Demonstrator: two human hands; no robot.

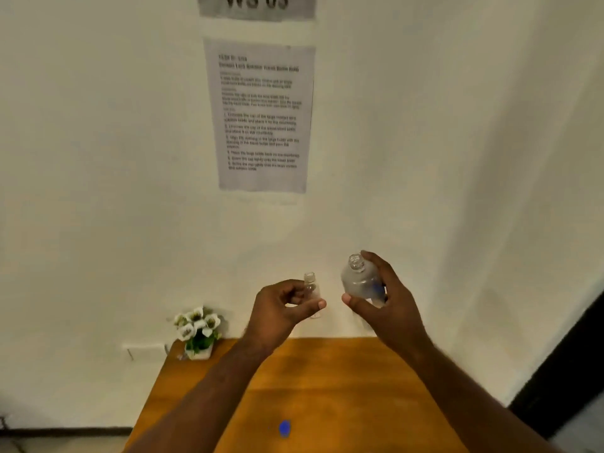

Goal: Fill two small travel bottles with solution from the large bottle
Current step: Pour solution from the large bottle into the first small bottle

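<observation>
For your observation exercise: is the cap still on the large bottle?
No: the large bottle in the right hand shows an open, bare threaded neck.

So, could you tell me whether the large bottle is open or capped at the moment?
Open. The large bottle in the right hand shows a bare threaded neck, and a blue cap lies on the table.

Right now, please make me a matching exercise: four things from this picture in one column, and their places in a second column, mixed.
Things:
1. small travel bottle
2. large bottle
3. blue cap
4. flower pot

Places:
A. lying on the wooden table, near the camera
B. held in the right hand
C. at the table's far left corner
D. held in the left hand

Pairs: 1-D, 2-B, 3-A, 4-C
</observation>
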